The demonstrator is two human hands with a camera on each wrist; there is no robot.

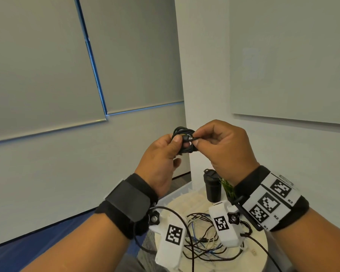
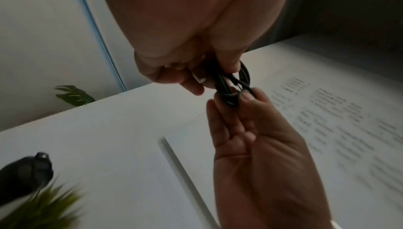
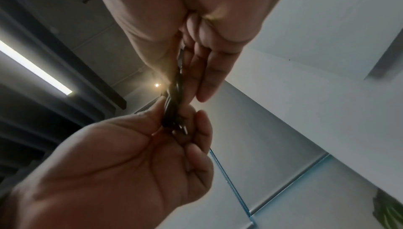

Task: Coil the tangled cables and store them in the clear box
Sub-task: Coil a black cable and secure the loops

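One black cable (image 1: 183, 140) is pretty much coiled, pinched between left hand (image 1: 161, 160) and right hand (image 1: 224, 146), high above the round table (image 1: 259, 250). Tangled pile (image 1: 202, 240) on it still needs coiling; clear box barely visible.

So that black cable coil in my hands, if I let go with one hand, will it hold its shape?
Probably not fully. The black cable coil is thin, flexible cord in loose loops, so it may spring open. Nothing visibly ties it; the left hand and right hand pinch it together. It looks light, so one hand should carry it.
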